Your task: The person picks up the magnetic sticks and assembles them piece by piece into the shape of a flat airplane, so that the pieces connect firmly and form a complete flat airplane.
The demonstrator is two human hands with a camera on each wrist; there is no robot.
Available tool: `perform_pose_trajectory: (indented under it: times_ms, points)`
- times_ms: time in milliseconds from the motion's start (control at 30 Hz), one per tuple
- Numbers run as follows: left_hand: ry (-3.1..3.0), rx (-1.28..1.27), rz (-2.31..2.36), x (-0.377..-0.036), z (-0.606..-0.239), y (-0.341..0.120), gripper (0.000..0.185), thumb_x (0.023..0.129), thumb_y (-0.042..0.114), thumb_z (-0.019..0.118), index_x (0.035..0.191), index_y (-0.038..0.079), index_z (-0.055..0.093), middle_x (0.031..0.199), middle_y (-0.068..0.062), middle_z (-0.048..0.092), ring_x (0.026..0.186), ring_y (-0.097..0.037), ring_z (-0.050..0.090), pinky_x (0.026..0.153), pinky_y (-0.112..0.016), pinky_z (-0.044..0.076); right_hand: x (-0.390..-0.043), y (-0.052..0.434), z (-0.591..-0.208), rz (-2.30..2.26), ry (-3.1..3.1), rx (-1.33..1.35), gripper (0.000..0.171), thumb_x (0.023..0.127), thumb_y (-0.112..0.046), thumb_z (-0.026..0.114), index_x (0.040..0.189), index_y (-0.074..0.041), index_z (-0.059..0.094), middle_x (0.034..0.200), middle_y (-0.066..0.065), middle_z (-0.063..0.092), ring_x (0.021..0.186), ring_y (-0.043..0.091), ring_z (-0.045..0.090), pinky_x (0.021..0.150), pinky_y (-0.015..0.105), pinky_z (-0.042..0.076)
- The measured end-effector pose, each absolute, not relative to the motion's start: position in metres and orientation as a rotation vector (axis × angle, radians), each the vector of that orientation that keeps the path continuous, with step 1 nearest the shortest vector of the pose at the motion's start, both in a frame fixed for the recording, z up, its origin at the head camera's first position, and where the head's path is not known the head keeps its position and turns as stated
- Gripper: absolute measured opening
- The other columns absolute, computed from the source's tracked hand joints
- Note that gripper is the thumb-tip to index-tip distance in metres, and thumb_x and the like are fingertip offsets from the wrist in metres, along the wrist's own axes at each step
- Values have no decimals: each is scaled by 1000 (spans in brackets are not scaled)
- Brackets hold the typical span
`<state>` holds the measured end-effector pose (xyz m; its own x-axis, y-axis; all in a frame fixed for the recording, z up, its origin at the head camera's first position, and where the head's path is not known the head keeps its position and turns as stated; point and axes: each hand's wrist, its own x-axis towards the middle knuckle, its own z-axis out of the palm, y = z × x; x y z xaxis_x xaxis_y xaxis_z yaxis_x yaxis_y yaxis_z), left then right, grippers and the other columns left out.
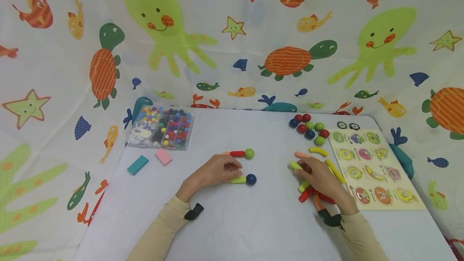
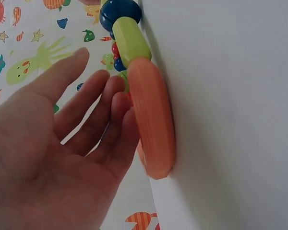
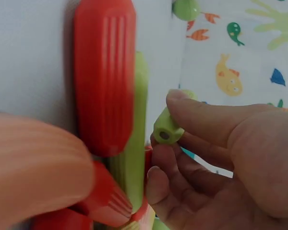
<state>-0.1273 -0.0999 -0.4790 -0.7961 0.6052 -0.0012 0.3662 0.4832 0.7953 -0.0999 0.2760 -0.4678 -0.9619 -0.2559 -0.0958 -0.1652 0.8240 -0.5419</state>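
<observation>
My left hand (image 1: 217, 169) hovers with loosely bent fingers and holds nothing. Close to its fingers on the white table lies a row made of an orange rod (image 2: 152, 120), a green rod (image 2: 131, 40) and a blue ball (image 1: 251, 179). Behind that row, a red rod (image 1: 237, 154) meets a green ball (image 1: 249, 153), its other end touching an orange piece partly covered by the hand. Between thumb and fingers, my right hand (image 1: 320, 176) pinches a short green rod (image 3: 168, 128) with a dark round spot in its end. Red rods (image 3: 105, 76) and other coloured rods lie piled beneath that hand.
A clear compartment box (image 1: 159, 130) of small beads stands back left, near a teal block (image 1: 138, 165) and a pink block (image 1: 164, 157). Several balls (image 1: 309, 125) cluster at the back right. A fruit puzzle board (image 1: 375, 168) lies on the right, two black discs (image 1: 354, 126) behind it.
</observation>
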Motion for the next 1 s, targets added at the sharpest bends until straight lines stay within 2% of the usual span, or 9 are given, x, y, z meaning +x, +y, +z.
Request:
perform_pose_trajectory:
  times_ms: [167,367,533,700,1000]
  points:
    - [2499,804,1290,-132,-477,-103,24,92,21,77,113,10,75,100,9,70,93,-9,63,88,-30,57,-103,272,-465,-886,2864,-345,35,93,-20,75,125,-8,66,97,1,63,87,17,55,71,21,48]
    - [2547,809,1405,-143,-478,-104,27,92,20,77,115,8,73,106,-1,71,97,-14,66,91,-37,57,-115,257,-457,-991,2890,-369,34,94,-23,75,124,-11,67,106,2,68,92,18,57,75,21,50]
    - [2618,799,1381,-152,-482,-103,28,92,21,77,116,6,73,107,-8,72,97,-22,64,88,-40,57,-128,239,-452,-1058,2927,-424,33,94,-25,74,123,-11,67,106,3,70,92,17,59,78,21,51]
    - [2604,723,1385,-160,-485,-104,31,92,20,76,119,3,72,112,-13,71,107,-30,64,94,-44,54,-146,221,-451,-1157,2932,-457,33,95,-27,73,122,-10,68,105,5,72,90,18,62,78,22,52]
    - [2595,715,1320,-171,-487,-101,35,92,21,77,122,5,71,116,-13,70,108,-25,64,97,-42,53,-171,189,-452,-1266,2848,-239,35,95,-35,72,118,-9,68,103,9,72,92,23,65,77,28,53]
